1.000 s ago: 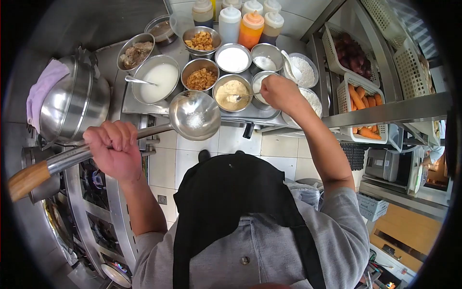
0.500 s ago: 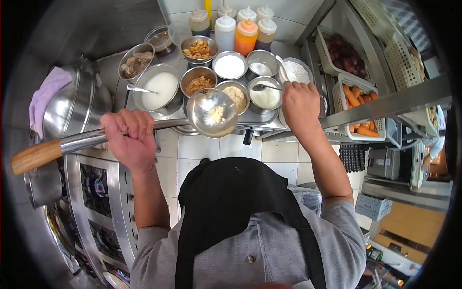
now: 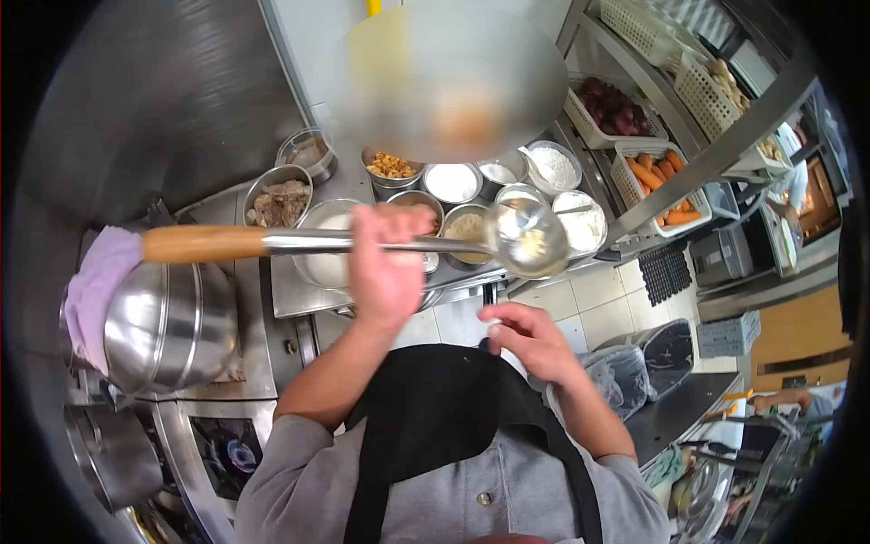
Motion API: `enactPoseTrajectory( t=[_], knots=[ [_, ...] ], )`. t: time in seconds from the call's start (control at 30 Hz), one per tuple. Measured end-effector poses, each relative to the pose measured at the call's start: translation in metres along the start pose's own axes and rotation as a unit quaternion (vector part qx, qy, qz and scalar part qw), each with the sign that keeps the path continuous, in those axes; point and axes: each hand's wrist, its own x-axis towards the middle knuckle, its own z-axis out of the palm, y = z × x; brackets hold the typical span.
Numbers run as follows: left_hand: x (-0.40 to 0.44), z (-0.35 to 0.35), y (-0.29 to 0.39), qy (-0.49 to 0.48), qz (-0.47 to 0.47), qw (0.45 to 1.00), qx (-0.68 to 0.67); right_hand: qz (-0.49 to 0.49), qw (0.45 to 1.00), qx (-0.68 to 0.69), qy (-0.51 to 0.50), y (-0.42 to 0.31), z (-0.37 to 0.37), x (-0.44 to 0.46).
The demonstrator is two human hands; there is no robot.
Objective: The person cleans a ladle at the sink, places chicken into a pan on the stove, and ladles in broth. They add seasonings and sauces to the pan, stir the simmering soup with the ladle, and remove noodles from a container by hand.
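A metal ladle [image 3: 313,240] with a wooden handle end lies level across my view, and my left hand [image 3: 388,272] is closed round its shaft. A little pale yellow powder shows in the ladle's bowl, which hangs over the front of the ingredient bowls. Lower down, in front of the black apron [image 3: 426,399], my right hand [image 3: 535,343] is empty, thumb and forefinger apart. Behind the ladle are a bowl of beige powder [image 3: 465,224], a bowl of white powder [image 3: 450,184] and a white-filled bowl [image 3: 583,227] with a spoon. Part of a milky liquid bowl [image 3: 317,267] is hidden by my left hand.
A blurred round shape [image 3: 453,82] covers the sauce bottles' area at the back. Carrots [image 3: 666,186] and red onions [image 3: 616,109] fill baskets on the right rack. To the left stand a large steel pot [image 3: 172,322] with a purple cloth [image 3: 104,290] and a lit stove burner [image 3: 231,453].
My left hand has carried the ladle to the right. My right hand has left the spoon at the white bowl and come down towards my body. The view has shifted.
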Motion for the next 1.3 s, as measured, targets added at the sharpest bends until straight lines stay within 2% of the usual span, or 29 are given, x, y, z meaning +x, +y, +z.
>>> enactPoseTrajectory(
  t=[0.07,0.1,0.13,0.2,0.27,0.3,0.33,0.37,0.43,0.47,0.53,0.57,0.6,0.63,0.67,0.7,0.73,0.77,0.8,0.83,0.87,0.9,0.93,0.97,1.0,1.07,1.1,1.2,1.3],
  knots=[
    [-0.012,0.008,-0.023,0.028,-0.092,0.995,-0.021,0.022,0.962,0.267,0.055,0.01,0.04,0.018],
    [-0.02,0.01,-0.032,0.019,-0.129,0.991,-0.021,0.017,0.962,0.267,0.063,0.006,0.053,0.024],
    [-0.028,0.011,-0.04,0.01,-0.166,0.986,-0.02,-0.007,0.923,0.362,0.13,0.0,0.062,0.032],
    [-0.048,-0.01,-0.067,-0.142,-0.098,0.972,0.157,-0.043,0.851,0.476,0.217,0.003,0.066,0.035],
    [-0.052,-0.004,-0.049,-0.152,-0.391,0.887,0.195,-0.118,0.816,0.521,0.22,0.038,0.053,0.023],
    [-0.05,-0.006,-0.046,-0.284,-0.401,0.843,0.22,-0.125,0.817,0.499,0.26,0.021,0.058,0.012],
    [-0.05,-0.011,-0.046,-0.412,-0.155,0.817,0.372,-0.131,0.801,0.54,0.224,0.074,0.026,0.0],
    [-0.042,-0.022,-0.046,-0.415,-0.126,0.813,0.389,-0.128,0.777,0.55,0.278,0.081,0.019,-0.016],
    [-0.002,-0.056,-0.039,-0.367,-0.087,0.818,0.434,-0.056,0.663,0.579,0.472,0.072,0.017,-0.037],
    [0.035,-0.073,-0.03,-0.32,-0.076,0.826,0.459,-0.069,0.673,0.599,0.428,0.149,-0.024,-0.064],
    [0.122,-0.107,-0.015,-0.147,0.014,0.807,0.572,-0.036,0.639,0.603,0.477,0.125,-0.004,-0.096],
    [0.156,-0.119,-0.006,-0.039,0.032,0.776,0.629,-0.012,0.632,0.611,0.477,0.157,-0.012,-0.115],
    [0.189,-0.129,-0.004,-0.004,0.019,0.7,0.714,0.004,0.617,0.622,0.483,0.201,-0.021,-0.139],
    [0.229,-0.191,-0.02,-0.024,0.097,0.602,0.792,0.039,0.597,0.669,0.441,0.225,-0.022,-0.16],
    [0.257,-0.203,-0.021,-0.039,-0.07,0.675,0.734,0.078,0.603,0.653,0.452,0.231,-0.014,-0.177],
    [0.278,-0.229,-0.033,-0.101,-0.076,0.69,0.713,0.086,0.681,0.627,0.37,0.248,-0.009,-0.199],
    [0.298,-0.252,-0.046,-0.164,-0.086,0.705,0.685,0.131,0.664,0.603,0.423,0.245,-0.001,-0.205],
    [0.315,-0.273,-0.058,-0.223,-0.099,0.718,0.651,0.131,0.683,0.603,0.391,0.233,0.001,-0.21],
    [0.325,-0.285,-0.069,-0.176,-0.147,0.691,0.685,0.133,0.704,0.599,0.358,0.223,0.005,-0.219],
    [0.317,-0.272,-0.068,-0.206,-0.195,0.723,0.63,0.095,0.731,0.592,0.324,0.216,0.007,-0.228],
    [0.323,-0.273,-0.072,-0.276,-0.192,0.705,0.624,0.064,0.763,0.576,0.285,0.212,0.01,-0.233],
    [0.316,-0.272,-0.075,-0.231,-0.212,0.752,0.579,0.071,0.731,0.559,0.385,0.186,0.025,-0.227],
    [0.306,-0.262,-0.079,-0.197,-0.179,0.781,0.566,0.081,0.693,0.539,0.472,0.163,0.04,-0.223],
    [0.313,-0.255,-0.081,-0.221,-0.155,0.756,0.596,0.111,0.716,0.556,0.408,0.189,0.051,-0.239],
    [0.316,-0.252,-0.081,-0.233,-0.126,0.732,0.627,0.1,0.709,0.561,0.414,0.195,0.066,-0.256],
    [0.311,-0.24,-0.08,-0.205,-0.138,0.732,0.635,0.16,0.763,0.478,0.405,0.211,0.105,-0.275],
    [0.317,-0.248,-0.08,-0.213,-0.138,0.731,0.634,0.155,0.759,0.483,0.409,0.222,0.118,-0.276],
    [0.315,-0.24,-0.087,-0.161,-0.108,0.724,0.662,0.28,0.794,0.339,0.42,0.257,0.126,-0.29],
    [0.299,-0.218,-0.074,-0.017,-0.042,0.716,0.697,0.347,0.795,0.283,0.41,0.278,0.114,-0.301]
  ],
)
